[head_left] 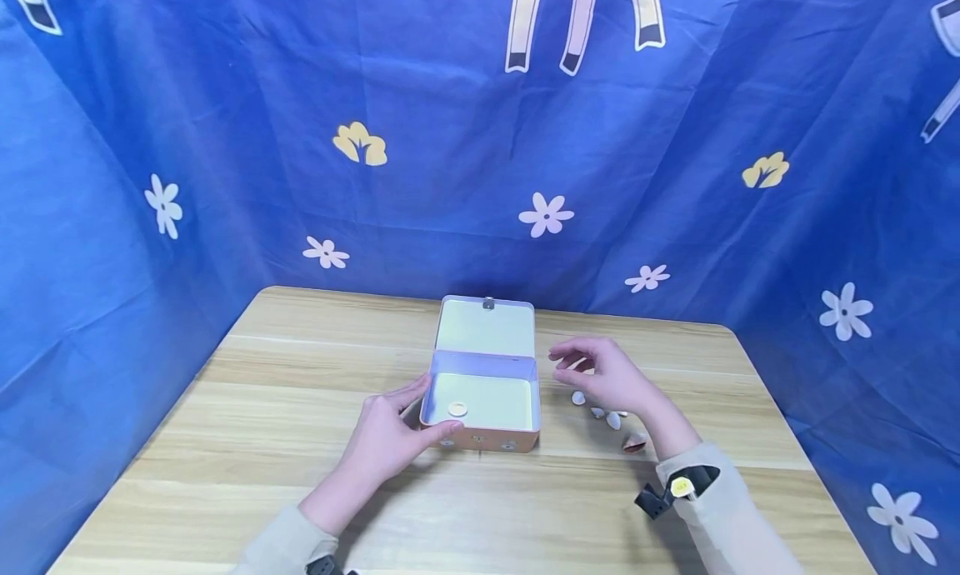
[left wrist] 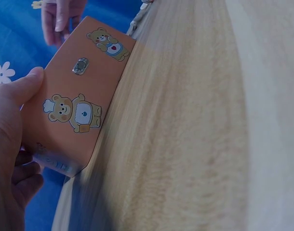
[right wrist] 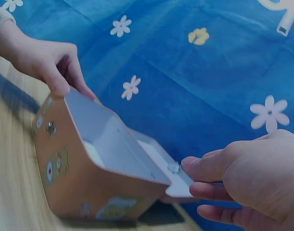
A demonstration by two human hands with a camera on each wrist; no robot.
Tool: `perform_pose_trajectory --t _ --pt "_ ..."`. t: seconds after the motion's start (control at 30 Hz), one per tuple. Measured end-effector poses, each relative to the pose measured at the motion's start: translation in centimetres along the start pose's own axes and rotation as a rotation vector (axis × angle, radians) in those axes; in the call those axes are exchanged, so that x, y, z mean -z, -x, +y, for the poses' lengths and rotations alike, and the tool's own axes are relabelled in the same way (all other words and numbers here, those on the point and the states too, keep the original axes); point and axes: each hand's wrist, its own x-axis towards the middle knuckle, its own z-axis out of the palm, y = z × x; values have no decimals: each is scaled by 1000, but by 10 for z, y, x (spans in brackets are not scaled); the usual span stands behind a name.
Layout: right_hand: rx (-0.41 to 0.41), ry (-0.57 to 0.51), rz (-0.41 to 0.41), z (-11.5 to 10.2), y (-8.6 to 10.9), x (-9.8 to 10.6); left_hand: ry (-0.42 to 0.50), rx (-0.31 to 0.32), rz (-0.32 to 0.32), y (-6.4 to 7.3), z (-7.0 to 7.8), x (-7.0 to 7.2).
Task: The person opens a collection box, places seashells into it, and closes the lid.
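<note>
On the wooden table (head_left: 525, 512), the left hand (head_left: 387, 435) grips an open tin box (head_left: 491, 439) by one corner — a tug could tip it; the right hand (head_left: 602, 373), relaxed, seemingly empty, hovers beside it, near shells (head_left: 613, 421).

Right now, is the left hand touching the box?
Touching. The head view shows it: the left hand grips the box at its near left corner, with the thumb laid over the front rim.
</note>
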Motion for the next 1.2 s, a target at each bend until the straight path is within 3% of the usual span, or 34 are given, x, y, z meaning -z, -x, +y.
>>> perform_pose_trajectory --t 0.27,0.57,0.77,1.2 --pt "-84 36 21 23 12 1 -7 2 6 0 0 0" --pt "-143 0 41 56 26 -5 -8 25 -8 1 1 1" --pt "-172 34 51 65 32 -9 -28 54 -16 1 3 2" --pt "-163 69 25 82 34 -15 -23 31 -8 1 2 1"
